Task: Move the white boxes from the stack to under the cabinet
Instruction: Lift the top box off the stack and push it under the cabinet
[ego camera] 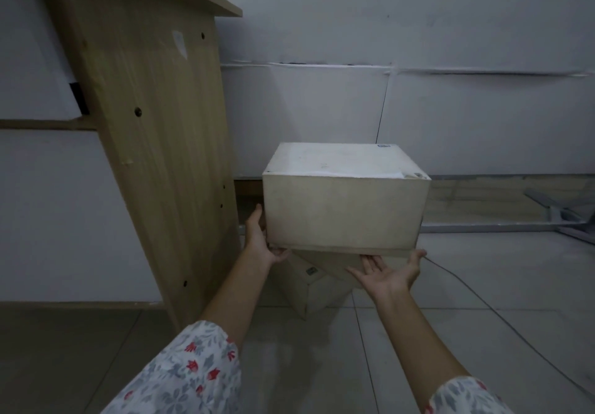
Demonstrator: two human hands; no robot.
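A white box (344,210) is held up in front of me, above a second white box (309,288) that rests on the floor tiles, turned at an angle. My left hand (260,239) grips the upper box at its lower left corner, fingers up its left side. My right hand (391,273) lies palm up under the box's lower right edge, fingers spread. The wooden cabinet (154,143) stands to the left, its side panel close to my left hand.
A white wall (450,117) runs behind the boxes. Grey metal bars (553,207) lie on the floor at the far right. A thin cable (502,320) trails across the tiles on the right.
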